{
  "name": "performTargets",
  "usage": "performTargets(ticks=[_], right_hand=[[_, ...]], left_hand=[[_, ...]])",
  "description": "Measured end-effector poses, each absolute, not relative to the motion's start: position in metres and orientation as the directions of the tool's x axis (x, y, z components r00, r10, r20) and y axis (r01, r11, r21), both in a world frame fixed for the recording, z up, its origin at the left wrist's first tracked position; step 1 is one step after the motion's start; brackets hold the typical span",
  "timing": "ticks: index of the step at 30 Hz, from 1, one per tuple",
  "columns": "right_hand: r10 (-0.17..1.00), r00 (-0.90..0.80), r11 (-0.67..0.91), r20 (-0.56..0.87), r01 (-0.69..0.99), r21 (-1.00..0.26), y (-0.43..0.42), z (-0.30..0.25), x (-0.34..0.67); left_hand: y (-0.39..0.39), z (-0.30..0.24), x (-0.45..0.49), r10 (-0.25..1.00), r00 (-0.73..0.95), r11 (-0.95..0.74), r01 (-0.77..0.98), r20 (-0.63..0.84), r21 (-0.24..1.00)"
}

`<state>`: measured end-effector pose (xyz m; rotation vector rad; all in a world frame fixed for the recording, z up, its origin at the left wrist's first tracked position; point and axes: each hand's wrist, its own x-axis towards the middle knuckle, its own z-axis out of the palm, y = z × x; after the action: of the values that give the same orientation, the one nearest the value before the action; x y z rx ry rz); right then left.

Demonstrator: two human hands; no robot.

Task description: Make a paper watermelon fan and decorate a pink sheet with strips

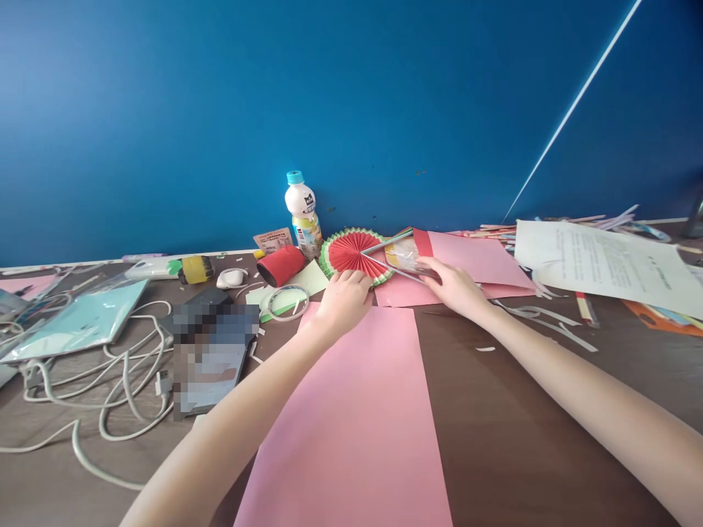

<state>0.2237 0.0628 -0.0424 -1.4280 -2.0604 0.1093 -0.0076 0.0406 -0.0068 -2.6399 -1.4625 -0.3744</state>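
A round pleated paper fan (351,247), red with a green and white rim, stands spread at the back of the table. Two thin sticks run from its centre to the right in a V. My left hand (345,298) is closed, its bent fingers at the fan's lower edge; the fingertips are partly hidden. My right hand (453,287) has its thumb and fingers closed around the end of the lower stick. Between the sticks shows a clear packet (403,255). A long pink sheet (356,417) lies flat in front of my left hand.
Behind the fan's left side stands a bottle (301,205) near the blue wall. Left are a red tube (281,265), a tape ring (275,311), white cables (129,380) and a blurred phone (217,359). Right are pink paper (483,258), a printed sheet (593,256) and paper strips.
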Motion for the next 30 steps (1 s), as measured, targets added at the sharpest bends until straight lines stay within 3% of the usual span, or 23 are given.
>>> performTargets(ticks=[5,13,20,25,30], right_hand=[[0.864,-0.007,0.311,0.504,0.793,-0.523,0.069,-0.046,0.225],[0.839,0.077,0.328,0.539,0.720,-0.612,0.076,-0.048,0.231],[0.830,0.065,0.370,0.554,0.679,-0.634,0.079,-0.048,0.235],[0.837,0.096,0.361,0.539,0.643,-0.675,0.081,-0.047,0.237],[0.882,-0.017,0.367,0.471,0.652,-0.663,0.076,-0.049,0.233]], left_hand=[[0.087,-0.018,0.015,0.796,0.517,-0.557,0.830,0.315,0.045],[0.104,-0.023,0.026,0.842,0.487,-0.523,0.842,0.232,0.130],[0.110,-0.021,0.025,0.842,0.500,-0.532,0.830,0.201,0.168],[0.111,-0.015,0.015,0.827,0.506,-0.559,0.783,0.244,0.273],[0.113,0.004,0.007,0.836,0.446,-0.544,0.743,0.319,0.389]])
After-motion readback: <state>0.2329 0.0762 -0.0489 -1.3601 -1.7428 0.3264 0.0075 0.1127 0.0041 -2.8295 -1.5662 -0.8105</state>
